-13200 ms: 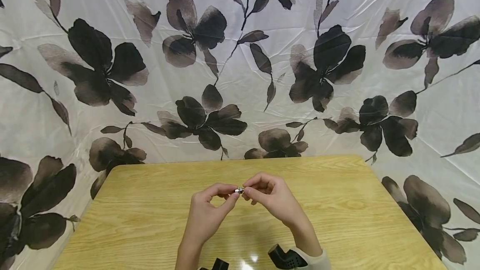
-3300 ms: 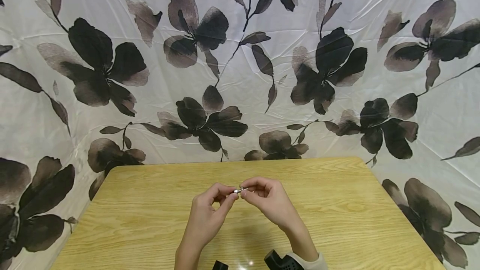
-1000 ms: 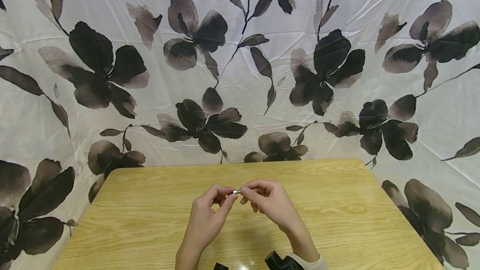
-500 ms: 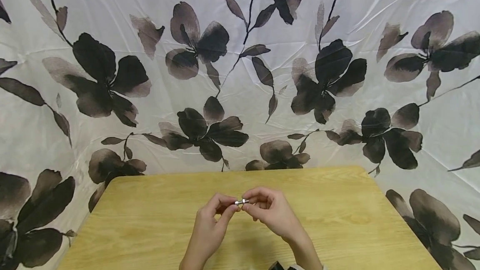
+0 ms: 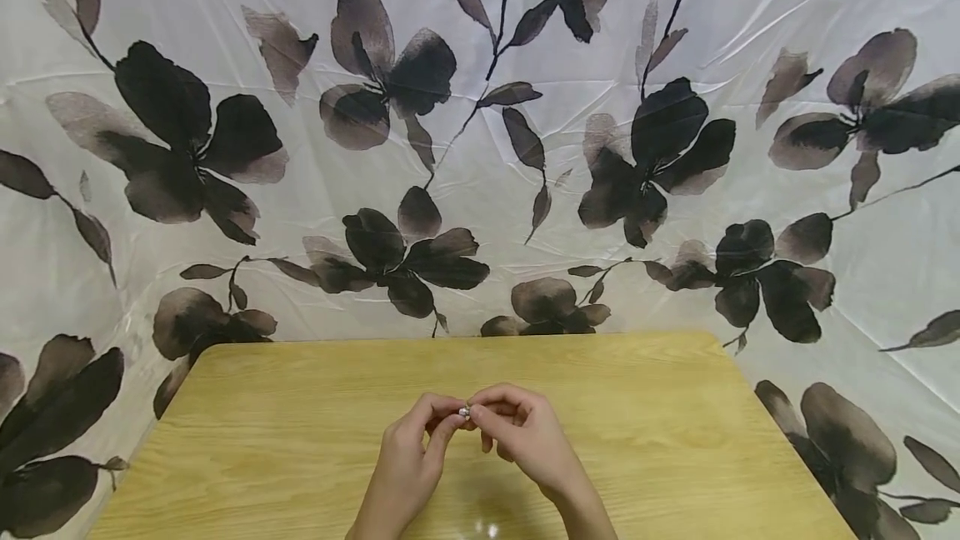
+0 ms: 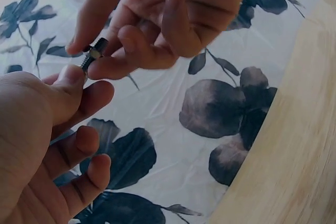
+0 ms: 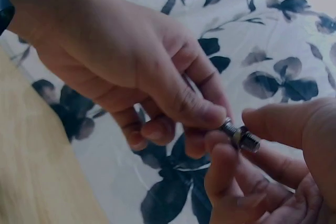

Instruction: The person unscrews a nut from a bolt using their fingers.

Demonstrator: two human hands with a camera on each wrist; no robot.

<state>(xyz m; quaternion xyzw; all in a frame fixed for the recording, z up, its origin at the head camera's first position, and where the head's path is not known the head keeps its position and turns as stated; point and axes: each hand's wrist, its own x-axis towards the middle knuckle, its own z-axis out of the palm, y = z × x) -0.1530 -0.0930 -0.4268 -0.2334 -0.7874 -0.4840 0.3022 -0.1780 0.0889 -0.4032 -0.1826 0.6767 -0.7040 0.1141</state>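
Note:
A small silver bolt (image 7: 251,143) with a nut (image 7: 239,135) on its thread is held between both hands above the table. My left hand (image 5: 405,457) pinches one end of the bolt between thumb and forefinger, covering that end. In the left wrist view the threaded tip of the bolt (image 6: 101,43) points away from the left hand, past the nut (image 6: 95,53). Around the nut curl the thumb and forefinger of my right hand (image 5: 528,440); contact on every side is hard to make out. The other fingers of both hands hang loosely bent.
Beneath the hands lies a light wooden table (image 5: 300,407) with rounded far corners. A white cloth with dark flower prints (image 5: 525,215) hangs behind it and along both sides.
The right fingertips have moved in close to the left ones, so less of the bolt shows than half a second ago. Both hands stay on the hardware throughout. The head view has shifted slightly.

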